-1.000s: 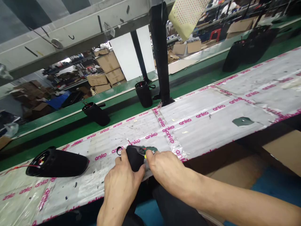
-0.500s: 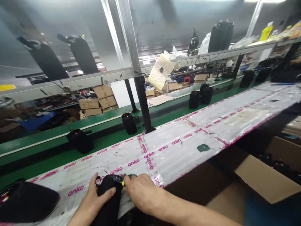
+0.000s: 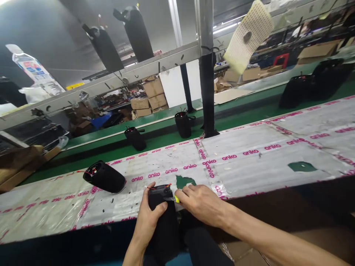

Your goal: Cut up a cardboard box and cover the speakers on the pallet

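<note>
left hand (image 3: 152,216): 1 | right hand (image 3: 201,203): 1 | black speaker housings (image 3: 104,177): 8

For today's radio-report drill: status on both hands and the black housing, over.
Left hand round black cylindrical housing, red wires on top. Right hand at its top, small yellow item in fingers. Second housing lies apart, leftward.

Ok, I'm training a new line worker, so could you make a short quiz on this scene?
1. Which grips the black cylindrical housing: the left hand or the right hand?
2. True or false: the other black housing, left of the hands, stands upright.
3. What colour is the small item at the right hand's fingertips?

Key: 1. left hand; 2. false, it lies on its side; 3. yellow.
</note>
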The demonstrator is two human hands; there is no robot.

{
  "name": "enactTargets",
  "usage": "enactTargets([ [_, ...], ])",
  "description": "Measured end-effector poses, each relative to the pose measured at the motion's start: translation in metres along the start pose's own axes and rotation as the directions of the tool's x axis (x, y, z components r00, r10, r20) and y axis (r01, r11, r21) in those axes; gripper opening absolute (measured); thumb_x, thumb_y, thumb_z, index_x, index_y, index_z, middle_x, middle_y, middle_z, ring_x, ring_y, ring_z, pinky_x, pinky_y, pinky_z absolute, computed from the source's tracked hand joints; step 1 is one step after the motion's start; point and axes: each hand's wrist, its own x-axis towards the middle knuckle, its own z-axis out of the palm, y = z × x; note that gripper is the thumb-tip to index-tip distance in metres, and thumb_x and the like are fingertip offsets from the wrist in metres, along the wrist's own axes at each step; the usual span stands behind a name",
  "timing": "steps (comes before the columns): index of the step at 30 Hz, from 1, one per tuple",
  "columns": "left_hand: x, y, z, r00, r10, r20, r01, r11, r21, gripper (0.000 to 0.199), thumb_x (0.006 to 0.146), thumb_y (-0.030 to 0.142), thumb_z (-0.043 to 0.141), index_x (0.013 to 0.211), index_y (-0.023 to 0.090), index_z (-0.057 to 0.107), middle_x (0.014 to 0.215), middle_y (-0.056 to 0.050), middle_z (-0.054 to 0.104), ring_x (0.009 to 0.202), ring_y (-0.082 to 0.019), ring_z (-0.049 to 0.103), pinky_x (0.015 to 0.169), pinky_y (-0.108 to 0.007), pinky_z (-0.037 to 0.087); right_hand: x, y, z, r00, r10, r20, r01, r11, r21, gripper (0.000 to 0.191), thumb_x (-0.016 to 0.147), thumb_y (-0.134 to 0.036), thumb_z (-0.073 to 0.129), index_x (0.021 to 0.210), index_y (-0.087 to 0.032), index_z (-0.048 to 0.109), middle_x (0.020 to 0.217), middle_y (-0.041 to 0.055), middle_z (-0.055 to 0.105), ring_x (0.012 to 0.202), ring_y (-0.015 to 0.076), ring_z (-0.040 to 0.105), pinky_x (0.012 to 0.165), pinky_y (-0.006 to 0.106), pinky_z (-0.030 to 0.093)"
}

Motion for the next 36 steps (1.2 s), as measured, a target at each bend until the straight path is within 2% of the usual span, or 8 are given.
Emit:
enactTargets([
  [3,0.002,-0.007,-0.002,1.0,-0.002,-0.011,0.001,0.997,-0.073,0.084,0.068,0.052,0.077,0.142,0.023,0.049,0.114,-0.01,0.071,0.102,-0.033,0.069,0.093,-0.047,0.054,0.001,-0.002,-0.002,0.997,0.073,-0.037,-0.071,0.995,0.065,0.005,0.103,-0.02,0.048,0.108,-0.02,0.048,0.085,0.0011,0.064,0.072,0.0195,0.066,0.056,0.032,0.04],
  [6,0.0,-0.012,0.0,1.0,0.023,-0.011,-0.024,0.999,-0.048,0.085,0.069,0.052,0.078,0.143,0.025,0.046,0.113,-0.008,0.071,0.102,-0.031,0.068,0.094,-0.046,0.053,0.003,-0.013,-0.006,0.982,0.181,0.052,-0.183,0.982,0.042,0.001,0.103,-0.02,0.048,0.105,-0.02,0.048,0.082,0.0015,0.065,0.067,0.0193,0.066,0.05,0.032,0.032],
  [10,-0.007,-0.014,0.004,0.998,0.034,-0.053,-0.034,0.999,0.0,0.082,0.073,0.053,0.077,0.143,0.027,0.043,0.119,-0.009,0.068,0.106,-0.031,0.067,0.097,-0.047,0.051,0.005,-0.031,-0.009,0.968,0.23,0.099,-0.233,0.972,0.024,0.002,0.105,-0.021,0.047,0.106,-0.02,0.047,0.081,0.0019,0.067,0.063,0.0192,0.067,0.049,0.032,0.032],
  [14,-0.009,-0.015,0.007,0.99,0.079,-0.113,-0.072,0.995,0.069,0.076,0.075,0.052,0.076,0.139,0.026,0.046,0.127,-0.009,0.064,0.115,-0.031,0.063,0.104,-0.047,0.046,0.006,-0.041,-0.01,0.957,0.27,0.105,-0.271,0.962,-0.001,0.003,0.105,-0.024,0.048,0.105,-0.02,0.047,0.08,0.0019,0.067,0.062,0.0203,0.069,0.048,0.033,0.033],
  [20,-0.009,-0.016,0.008,0.987,0.109,-0.116,-0.093,0.987,0.129,0.072,0.077,0.051,0.073,0.139,0.026,0.045,0.128,-0.009,0.062,0.119,-0.029,0.059,0.107,-0.046,0.043,0.008,-0.043,-0.012,0.957,0.261,0.123,-0.261,0.965,-0.014,0.001,0.104,-0.021,0.049,0.104,-0.02,0.049,0.08,0.0022,0.068,0.062,0.0186,0.069,0.048,0.031,0.034],
  [27,-0.012,-0.01,0.012,0.989,0.056,-0.138,-0.038,0.99,0.133,0.073,0.077,0.049,0.073,0.141,0.027,0.043,0.126,-0.009,0.063,0.118,-0.029,0.061,0.105,-0.045,0.045,0.006,-0.046,-0.014,0.949,0.296,0.11,-0.289,0.954,-0.073,0.002,0.103,-0.021,0.05,0.105,-0.02,0.049,0.077,0.0019,0.067,0.06,0.02,0.069,0.048,0.031,0.039],
  [33,-0.016,-0.005,0.02,0.978,0.045,-0.204,-0.009,0.984,0.176,0.077,0.075,0.049,0.073,0.141,0.023,0.043,0.125,-0.011,0.064,0.115,-0.031,0.064,0.103,-0.047,0.047,0.011,-0.06,-0.016,0.919,0.354,0.175,-0.319,0.927,-0.198,0.027,0.087,-0.004,0.056,0.111,-0.016,0.052,0.077,0.004,0.067,0.058,0.0204,0.068,0.048,0.029,0.046],
  [36,-0.017,-0.005,0.024,0.969,0.034,-0.245,0.015,0.981,0.194,0.08,0.073,0.046,0.073,0.142,0.022,0.042,0.121,-0.01,0.065,0.111,-0.031,0.065,0.101,-0.046,0.049,0.013,-0.066,-0.013,0.909,0.383,0.165,-0.346,0.914,-0.212,0.027,0.087,-0.003,0.054,0.11,-0.015,0.053,0.076,0.0049,0.066,0.057,0.021,0.068,0.047,0.029,0.047],
])
